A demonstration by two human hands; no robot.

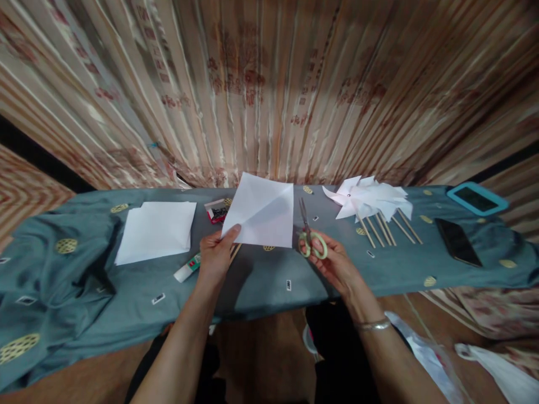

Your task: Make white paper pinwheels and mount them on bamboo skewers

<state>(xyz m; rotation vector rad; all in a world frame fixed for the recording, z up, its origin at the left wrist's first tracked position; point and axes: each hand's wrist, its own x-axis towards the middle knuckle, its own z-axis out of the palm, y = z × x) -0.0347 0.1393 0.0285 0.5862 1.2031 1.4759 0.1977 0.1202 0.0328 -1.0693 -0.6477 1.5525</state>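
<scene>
My left hand (218,249) pinches the lower left corner of a white sheet of paper (263,210), which is held up above the cloth and shows a faint diagonal crease. To the right of the sheet, my right hand (332,259) grips scissors (310,238) by their pale green handles, the blades pointing away from me and apart from the paper. Just left of my left hand lies a glue stick (187,268) with a white cap. Thin wooden sticks (234,253) show partly below the sheet. Several white paper pinwheels (368,197) on wooden sticks lie to the right.
A stack of white paper (155,233) lies at the left, near a small red box (217,211) of dark items. At the right are a black phone (458,241) and a blue-framed tablet (477,198). A patterned curtain (261,90) hangs behind the cloth-covered table (261,292).
</scene>
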